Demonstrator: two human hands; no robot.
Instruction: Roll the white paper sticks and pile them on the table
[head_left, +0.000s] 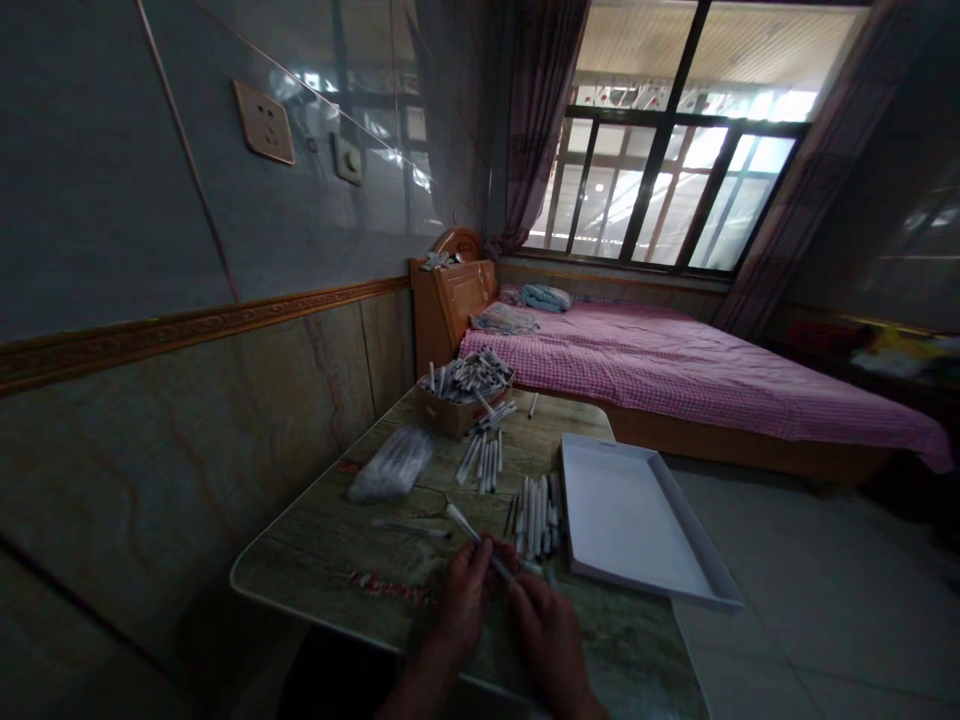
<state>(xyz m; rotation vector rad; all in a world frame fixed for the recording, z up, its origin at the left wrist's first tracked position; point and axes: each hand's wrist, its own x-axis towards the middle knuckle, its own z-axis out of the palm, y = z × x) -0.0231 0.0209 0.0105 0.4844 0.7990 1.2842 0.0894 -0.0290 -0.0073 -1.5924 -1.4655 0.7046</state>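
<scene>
Both hands, left and right, grip a slim pen-like stick above a marbled table, near a row of similar sticks, a clear plastic bag, a heaped cardboard box and a shallow white tray.

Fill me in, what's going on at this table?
Someone's left hand and right hand are holding a slim pen-like stick. Similar sticks fill a carton, and loose sticks lie in groups on the table. The shallow white tray looks empty.
</scene>
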